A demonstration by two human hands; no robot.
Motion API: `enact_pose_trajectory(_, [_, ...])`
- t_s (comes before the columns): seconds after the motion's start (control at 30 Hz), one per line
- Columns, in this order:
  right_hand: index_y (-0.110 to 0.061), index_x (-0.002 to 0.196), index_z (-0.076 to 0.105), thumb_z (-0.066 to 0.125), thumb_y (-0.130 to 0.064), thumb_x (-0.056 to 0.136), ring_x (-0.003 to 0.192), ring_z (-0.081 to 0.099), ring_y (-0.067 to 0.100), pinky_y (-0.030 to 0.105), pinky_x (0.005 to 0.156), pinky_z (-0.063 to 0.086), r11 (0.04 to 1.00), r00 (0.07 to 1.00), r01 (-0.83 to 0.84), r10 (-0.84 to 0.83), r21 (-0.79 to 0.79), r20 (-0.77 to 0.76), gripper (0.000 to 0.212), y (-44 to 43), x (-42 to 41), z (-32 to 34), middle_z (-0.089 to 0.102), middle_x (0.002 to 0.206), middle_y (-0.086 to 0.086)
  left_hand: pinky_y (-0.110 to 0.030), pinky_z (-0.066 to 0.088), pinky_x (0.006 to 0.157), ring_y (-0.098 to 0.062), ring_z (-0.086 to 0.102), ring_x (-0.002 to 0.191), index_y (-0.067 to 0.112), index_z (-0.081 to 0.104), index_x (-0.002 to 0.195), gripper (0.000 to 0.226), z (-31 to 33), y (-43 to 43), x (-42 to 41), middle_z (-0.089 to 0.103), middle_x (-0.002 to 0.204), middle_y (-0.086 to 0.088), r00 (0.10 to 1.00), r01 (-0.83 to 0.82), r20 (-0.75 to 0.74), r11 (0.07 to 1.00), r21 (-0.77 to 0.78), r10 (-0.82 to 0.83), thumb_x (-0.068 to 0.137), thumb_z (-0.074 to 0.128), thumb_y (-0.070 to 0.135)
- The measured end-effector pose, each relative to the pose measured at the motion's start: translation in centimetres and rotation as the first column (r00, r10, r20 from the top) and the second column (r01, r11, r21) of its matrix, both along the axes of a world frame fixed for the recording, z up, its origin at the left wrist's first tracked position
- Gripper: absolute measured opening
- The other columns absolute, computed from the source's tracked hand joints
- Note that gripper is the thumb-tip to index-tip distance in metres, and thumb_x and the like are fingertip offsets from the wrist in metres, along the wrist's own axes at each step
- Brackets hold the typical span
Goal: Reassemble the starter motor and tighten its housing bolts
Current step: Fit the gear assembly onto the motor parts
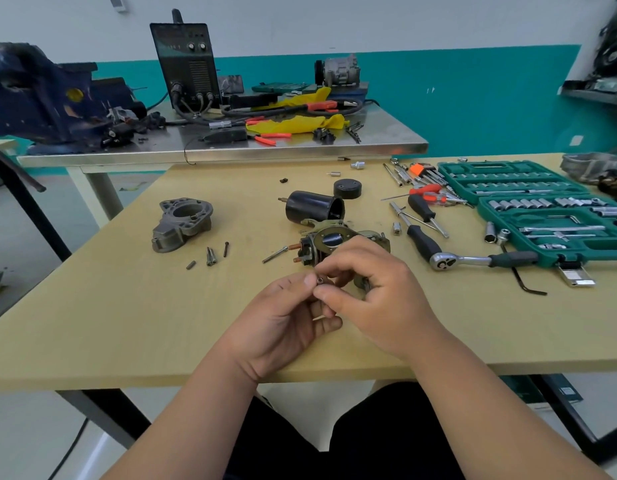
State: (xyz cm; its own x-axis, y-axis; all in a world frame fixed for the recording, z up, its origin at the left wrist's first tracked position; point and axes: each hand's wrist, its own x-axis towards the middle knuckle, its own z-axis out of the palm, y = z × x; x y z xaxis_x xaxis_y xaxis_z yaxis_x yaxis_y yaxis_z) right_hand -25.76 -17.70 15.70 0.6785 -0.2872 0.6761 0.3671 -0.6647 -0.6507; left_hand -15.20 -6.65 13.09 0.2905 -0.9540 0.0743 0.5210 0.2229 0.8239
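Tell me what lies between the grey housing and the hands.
Head view: a few loose bolts lie on the table beside the housing; nearer the left hand and right hand, which pinch a screw, bare wood.

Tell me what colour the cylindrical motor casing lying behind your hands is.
The motor casing is black; the head view shows it plainly.

Grey housing (182, 225) sits left on the surface (127, 306), loose bolts (211, 255) beside it. Black casing (312, 207) lies on its side, round cap (347, 188) just behind. One small bolt (320, 280) is pinched nearer.
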Motion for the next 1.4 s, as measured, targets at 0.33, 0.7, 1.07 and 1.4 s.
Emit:
enact_pose_trajectory(0.33, [-0.007, 0.086, 0.073, 0.075, -0.001, 0.074, 0.081, 0.056, 0.001, 0.014, 0.075, 0.045, 0.994, 0.994, -0.037, 0.048, -0.103, 0.102, 0.014, 0.5, -0.7, 0.9, 0.057, 0.088, -0.007, -0.032, 0.054, 0.074, -0.014, 0.059, 0.07, 0.007, 0.07, 0.09, 0.046, 0.9, 0.3, -0.5, 0.057, 0.075, -0.004, 0.997, 0.072, 0.036, 0.995, -0.073, -0.07, 0.061, 0.088, 0.039])
enact_pose_trajectory(0.7, [-0.032, 0.088, 0.065, 0.061, -0.026, 0.088, 0.088, 0.061, 0.002, 0.027, 0.077, 0.05, 0.807, 0.877, 0.479, -0.422, 0.345, -0.23, 0.006, -4.5, 0.7, -0.5, 0.066, 0.09, -0.015, -0.034, 0.028, 0.111, -0.017, 0.027, 0.134, 0.034, 0.031, 0.145, 0.072, 2.2, -2.6, 6.4, 0.031, 0.148, 0.006, -0.339, -0.612, 0.927, 0.786, -0.087, -0.161, 0.083, 0.066, 0.021])
enact_pose_trajectory(1.07, [-0.029, 0.109, 0.05, 0.034, -0.032, 0.102, 0.07, 0.055, 0.001, 0.021, 0.051, 0.037, 0.861, 0.789, 0.507, -0.444, 0.043, -0.425, 0.017, -7.7, 7.1, 0.4, 0.056, 0.082, -0.012, -0.026, 0.037, 0.092, -0.013, 0.04, 0.113, 0.035, 0.035, 0.143, 0.079, 2.8, -5.6, 9.4, 0.045, 0.125, 0.009, -0.246, -0.521, 0.935, 0.848, 0.096, -0.257, 0.074, 0.07, 0.048])
enact_pose_trajectory(1.4, [-0.031, 0.091, 0.061, 0.042, -0.036, 0.089, 0.081, 0.063, 0.034, 0.058, 0.088, 0.049, 0.876, 0.887, 0.332, -0.164, 0.35, -0.431, 0.019, -11.4, 6.8, 1.2, 0.055, 0.055, -0.013, -0.027, 0.039, 0.071, -0.016, 0.05, 0.089, 0.02, 0.048, 0.125, 0.058, 3.3, -8.2, 7.2, 0.046, 0.102, 0.004, -0.33, -0.589, 0.884, 0.804, 0.081, -0.331, 0.078, 0.069, 0.048])
